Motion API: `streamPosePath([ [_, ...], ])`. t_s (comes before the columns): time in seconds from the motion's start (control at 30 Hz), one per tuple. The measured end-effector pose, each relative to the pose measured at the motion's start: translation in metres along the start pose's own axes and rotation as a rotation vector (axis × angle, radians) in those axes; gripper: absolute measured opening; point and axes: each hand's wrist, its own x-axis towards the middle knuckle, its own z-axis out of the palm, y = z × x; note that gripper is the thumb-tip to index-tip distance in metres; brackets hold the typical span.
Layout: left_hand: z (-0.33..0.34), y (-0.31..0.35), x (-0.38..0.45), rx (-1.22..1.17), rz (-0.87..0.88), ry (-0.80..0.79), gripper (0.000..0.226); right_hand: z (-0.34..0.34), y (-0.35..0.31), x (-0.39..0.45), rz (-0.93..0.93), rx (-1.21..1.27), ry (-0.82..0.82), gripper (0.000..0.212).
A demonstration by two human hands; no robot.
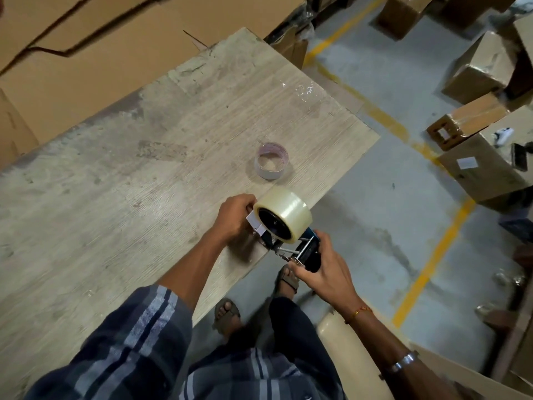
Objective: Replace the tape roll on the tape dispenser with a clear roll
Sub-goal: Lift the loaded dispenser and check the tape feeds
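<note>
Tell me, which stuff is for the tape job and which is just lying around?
For the job: clear roll, dispenser, empty core, left hand, right hand.

Lying about: boxes, plastic scrap, phone.

Blue-grey plaid shirt [135, 342] w/ rolled sleeves, orange wrist thread [360, 311], metal bangle [402, 362], brown sandals [226, 314]
</note>
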Motion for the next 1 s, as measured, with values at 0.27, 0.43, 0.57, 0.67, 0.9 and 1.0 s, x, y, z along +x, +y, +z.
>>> streamPosePath([
  [0.27, 0.0, -0.031, 0.002, 0.389, 0.048, 0.098, 0.079, 0.005, 0.006, -0.002, 0.0, 0.079, -0.044, 0.079],
  [0.43, 0.01, -0.037, -0.005, 0.581, 0.001, -0.034, 0.108, 0.005, 0.006, -0.002, 0.017, 0.11, -0.051, 0.082],
  [0.57, 0.023, -0.034, -0.018, 0.679, 0.046, 0.041, 0.085, 0.004, 0.005, -0.001, 0.031, 0.115, -0.059, 0.08],
  [0.67, 0.027, -0.036, -0.019, 0.652, 0.044, 0.058, 0.086, 0.004, 0.007, -0.002, 0.032, 0.122, -0.075, 0.079],
  [0.9, 0.024, -0.035, -0.013, 0.546, -0.007, 0.068, 0.096, 0.014, 0.013, -0.008, 0.101, 0.126, -0.075, 0.079],
  [1.0, 0.022, -0.032, -0.011, 0.542, -0.037, 0.047, 0.102, 0.019, 0.01, -0.006, 0.107, 0.044, -0.038, 0.079],
])
